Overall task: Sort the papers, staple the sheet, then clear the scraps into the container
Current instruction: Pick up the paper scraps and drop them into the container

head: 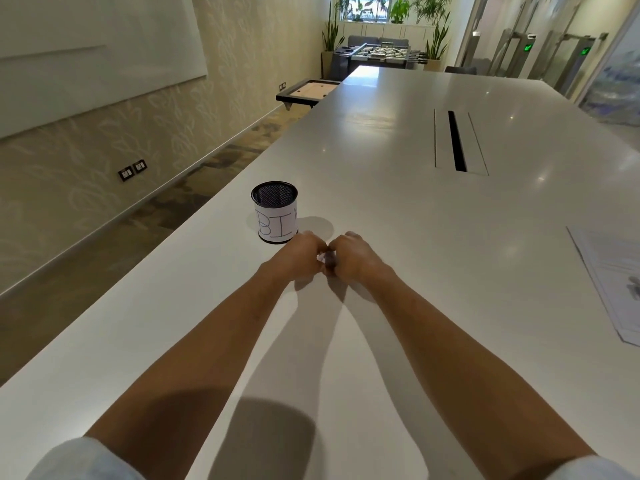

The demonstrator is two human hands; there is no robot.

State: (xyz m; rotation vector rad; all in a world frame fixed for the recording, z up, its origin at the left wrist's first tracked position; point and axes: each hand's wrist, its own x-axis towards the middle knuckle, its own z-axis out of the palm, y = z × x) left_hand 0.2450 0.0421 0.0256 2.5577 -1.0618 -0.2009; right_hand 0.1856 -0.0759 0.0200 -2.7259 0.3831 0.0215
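Observation:
A black mesh container (274, 211) with a white label reading "BIN" stands upright on the white table (381, 209). Just in front of it and to its right, my left hand (299, 252) and my right hand (353, 256) are pressed together, fingers curled. Between them they pinch a small white paper scrap (322, 258), mostly hidden by the fingers. A stack of printed papers (613, 282) lies flat at the table's right edge, partly cut off by the frame.
A long cable slot (457, 142) is set into the table top farther back. The table's left edge runs diagonally, with floor and a wall beyond it. A foosball table and plants stand at the far end of the room.

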